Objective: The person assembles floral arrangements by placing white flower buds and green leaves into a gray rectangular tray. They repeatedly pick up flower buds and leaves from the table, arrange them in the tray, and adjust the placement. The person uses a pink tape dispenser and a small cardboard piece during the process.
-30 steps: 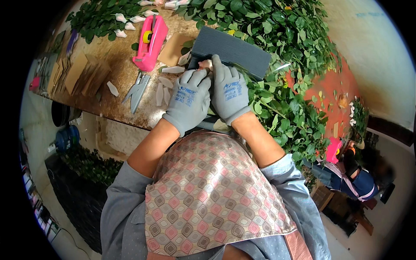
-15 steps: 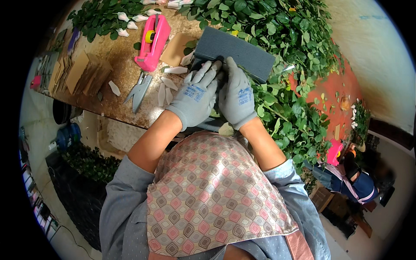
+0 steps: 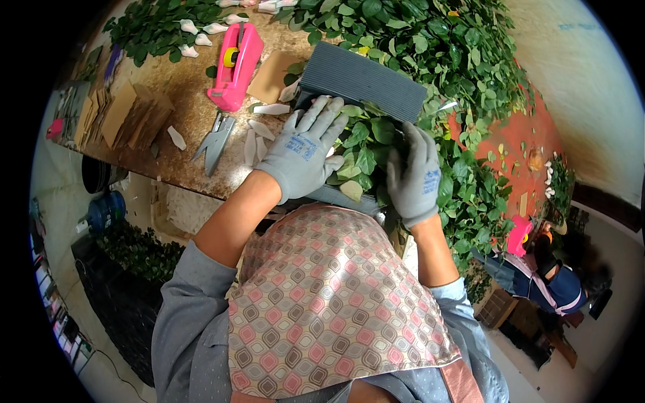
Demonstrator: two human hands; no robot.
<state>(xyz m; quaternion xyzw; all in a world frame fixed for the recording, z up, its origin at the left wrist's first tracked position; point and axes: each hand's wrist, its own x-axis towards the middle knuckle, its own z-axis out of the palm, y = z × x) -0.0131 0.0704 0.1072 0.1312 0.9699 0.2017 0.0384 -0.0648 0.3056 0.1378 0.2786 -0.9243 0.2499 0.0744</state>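
Observation:
My left hand point(image 3: 302, 151), in a grey glove, lies with its fingers stretched out at the left end of a bunch of green leafy stems point(image 3: 363, 148). To the right of the bunch, my right hand point(image 3: 416, 176), gloved alike, stands with its thumb apart from its fingers and nothing seen in them. The leaves rest between a dark grey ribbed panel point(image 3: 363, 80) on the far side and a similar dark edge point(image 3: 349, 196) by my apron. Blooms at the left end of the bunch are mostly hidden by my left hand.
Left of my hands are a pink tape dispenser point(image 3: 236, 67), grey-handled shears point(image 3: 216, 144), loose pale petals point(image 3: 250, 146) and cardboard pieces point(image 3: 127, 114). Leafy stems point(image 3: 430, 47) pile up behind and to the right. White-pink rosebuds point(image 3: 190, 27) lie at far left; another person point(image 3: 554, 285) is at far right.
My right hand has moved away to the right from beside the left one, uncovering the leaves between them. My left hand has stayed nearly in place.

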